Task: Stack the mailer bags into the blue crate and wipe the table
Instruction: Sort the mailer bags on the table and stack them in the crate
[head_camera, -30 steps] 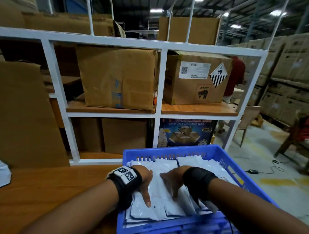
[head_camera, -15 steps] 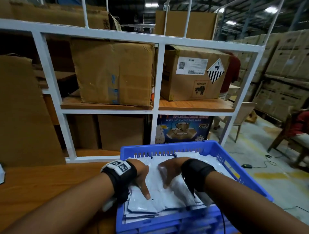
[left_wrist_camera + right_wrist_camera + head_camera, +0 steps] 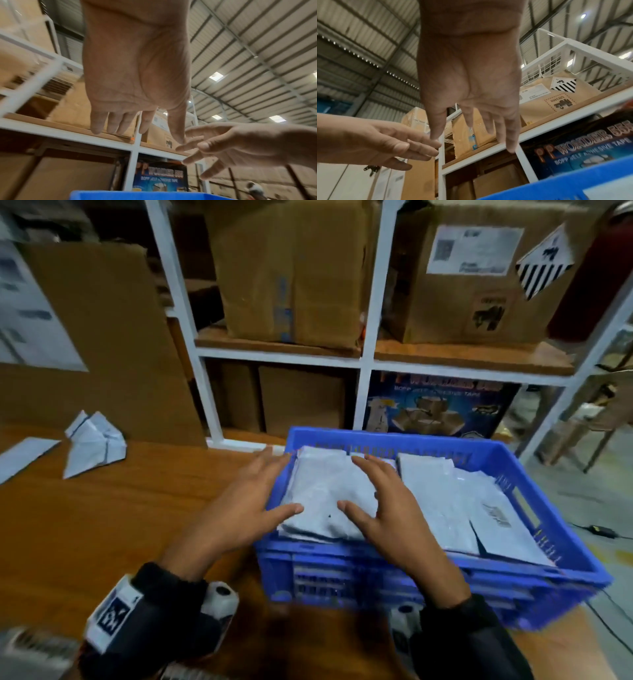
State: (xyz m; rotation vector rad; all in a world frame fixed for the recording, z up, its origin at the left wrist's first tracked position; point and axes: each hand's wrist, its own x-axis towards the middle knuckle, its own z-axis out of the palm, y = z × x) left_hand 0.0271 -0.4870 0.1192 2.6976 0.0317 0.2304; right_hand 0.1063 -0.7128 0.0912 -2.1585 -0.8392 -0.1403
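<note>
Both hands, left hand & right hand, are lifted off the mailer bags in the blue crate, fingers spread, nothing held; stack judged settled, w/ loose bags left on the bench.

Head view: dim, muted colour. Motion blur throughout; print on the boxes is unreadable, and the crate near wall smears. Lower corners are softest. Shelf posts bow from wide-angle distortion.

Wrist views: brighter, lit from roof panels, which clip to white. The left hand and the right hand fill the frame, soft and evenly lit, without hard shadows. Shelf frame at left edge streaks. Tape-box lettering is legible, slightly blurred.
</note>
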